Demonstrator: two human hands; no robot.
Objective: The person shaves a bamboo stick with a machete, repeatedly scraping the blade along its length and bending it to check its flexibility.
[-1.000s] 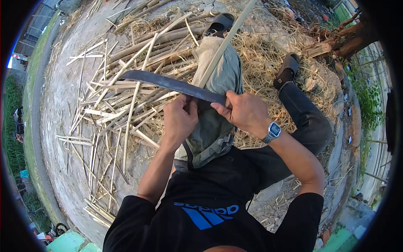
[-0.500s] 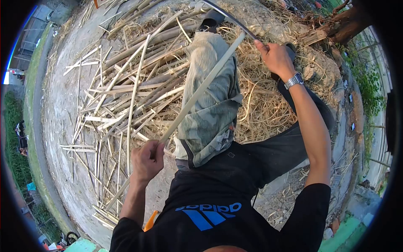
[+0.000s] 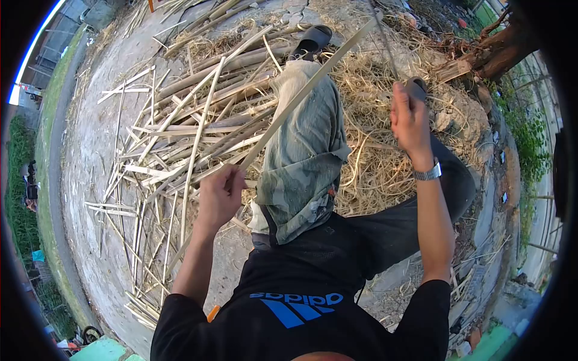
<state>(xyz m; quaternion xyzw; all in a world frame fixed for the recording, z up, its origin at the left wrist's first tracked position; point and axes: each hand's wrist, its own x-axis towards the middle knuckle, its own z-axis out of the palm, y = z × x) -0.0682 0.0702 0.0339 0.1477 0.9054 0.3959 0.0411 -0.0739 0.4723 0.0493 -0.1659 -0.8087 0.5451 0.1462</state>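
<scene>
Currently, we hold a long pale strip point(image 3: 301, 98) in the left hand point(image 3: 224, 195), its fingers curled closed around the lower part, and the strip slants up across the camouflage cloth point(image 3: 301, 156) draped over our leg. The right hand point(image 3: 412, 126) is mostly closed, the fingers pointing up around what we take to be the handle of a thin, dark blade point(image 3: 385, 45); the handle itself is hidden. The blade passes near the strip's far end, and we cannot tell whether the two touch. We judge the step in hand to be the working of this strip's surface. Any further pass calls for a firm left grip, a shallow blade angle and an edge directed clear of the leg. Loose strips point(image 3: 200, 129) lie to our left, curled shavings point(image 3: 373, 168) beside the cloth.
</scene>
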